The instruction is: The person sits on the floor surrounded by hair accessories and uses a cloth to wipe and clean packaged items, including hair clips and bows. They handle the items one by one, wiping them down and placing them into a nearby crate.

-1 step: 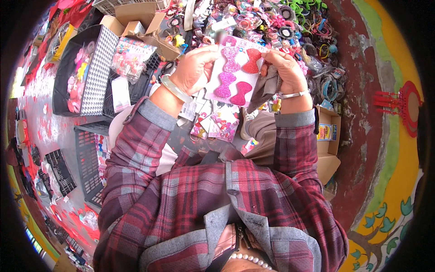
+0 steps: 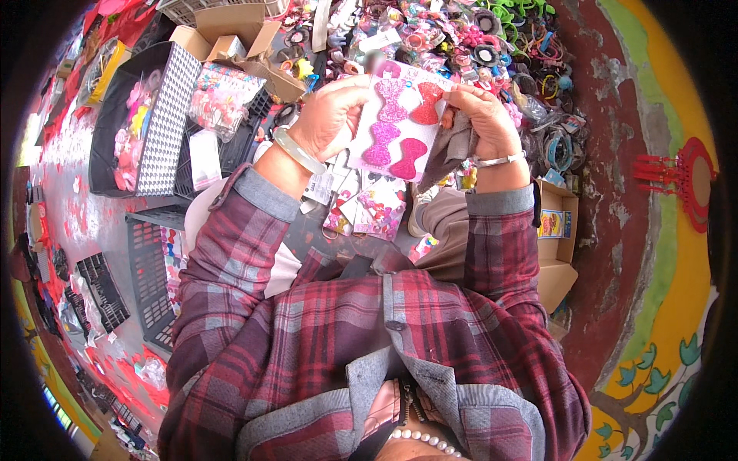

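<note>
A white card of glittery bows (image 2: pixel 398 127) is stretched between my two hands, above my lap. Its bows are pink, magenta and red. My left hand (image 2: pixel 332 115) pinches the card's left edge, wearing a pale bangle on the wrist. At the upper right corner, my right hand (image 2: pixel 486 115) grips the card between thumb and fingers. A grey-brown cloth (image 2: pixel 450 150) hangs below the right fingers; whether that hand also holds it I cannot tell. Under the card, several packaged hair accessories (image 2: pixel 377 209) lie between my legs.
A large pile of hair accessories (image 2: pixel 430 38) spreads ahead. On the left stand a black bin with a checked side (image 2: pixel 163 115), a dark plastic crate (image 2: pixel 150 265) and an opened cardboard box (image 2: pixel 257 46). Another cardboard box (image 2: pixel 555 246) sits at my right, beside a painted wall (image 2: pixel 638 154).
</note>
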A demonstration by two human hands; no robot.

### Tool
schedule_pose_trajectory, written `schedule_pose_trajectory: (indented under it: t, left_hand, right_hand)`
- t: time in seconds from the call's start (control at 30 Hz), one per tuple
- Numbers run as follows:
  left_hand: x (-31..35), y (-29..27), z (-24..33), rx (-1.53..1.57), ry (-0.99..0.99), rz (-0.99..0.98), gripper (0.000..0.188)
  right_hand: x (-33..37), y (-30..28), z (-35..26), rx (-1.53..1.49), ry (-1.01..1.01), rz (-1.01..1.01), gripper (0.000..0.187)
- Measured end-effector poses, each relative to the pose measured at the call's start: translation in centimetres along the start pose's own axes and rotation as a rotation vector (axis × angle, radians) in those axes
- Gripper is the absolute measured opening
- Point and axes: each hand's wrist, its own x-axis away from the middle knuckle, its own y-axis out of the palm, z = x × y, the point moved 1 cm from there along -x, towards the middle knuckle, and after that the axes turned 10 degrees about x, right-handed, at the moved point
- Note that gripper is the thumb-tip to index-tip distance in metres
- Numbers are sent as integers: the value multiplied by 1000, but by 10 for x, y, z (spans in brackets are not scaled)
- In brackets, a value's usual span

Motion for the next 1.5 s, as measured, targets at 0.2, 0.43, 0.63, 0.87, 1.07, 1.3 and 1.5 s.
schedule_pose_trajectory:
  t: [0.2, 0.43, 0.63, 0.87, 1.07, 1.3, 1.5]
  left_hand:
    - [1, 16, -3, -122, -17, -57, 23]
    - [1, 6, -5, -344, 71, -97, 19]
    - [-1, 3, -7, -321, 94, -5, 18]
    - [1, 17, -7, -303, 53, 40, 22]
    - [-3, 10, -8, -495, -3, 29, 26]
    - [-2, 5, -10, -436, 163, 113, 21]
    - [-2, 7, -11, -484, 144, 144, 22]
  right_hand:
    - [-4, -2, 5, -12, 37, 18, 5]
    - [-3, 2, 5, -33, 25, -3, 7]
    - [-2, 7, 5, -5, 19, -22, 8]
    - [-6, 5, 8, -19, -7, 17, 10]
    - [-6, 12, 10, 70, 12, -7, 11]
    - [3, 23, 0, 45, 49, -161, 11]
    - [-6, 19, 14, 22, 106, -78, 11]
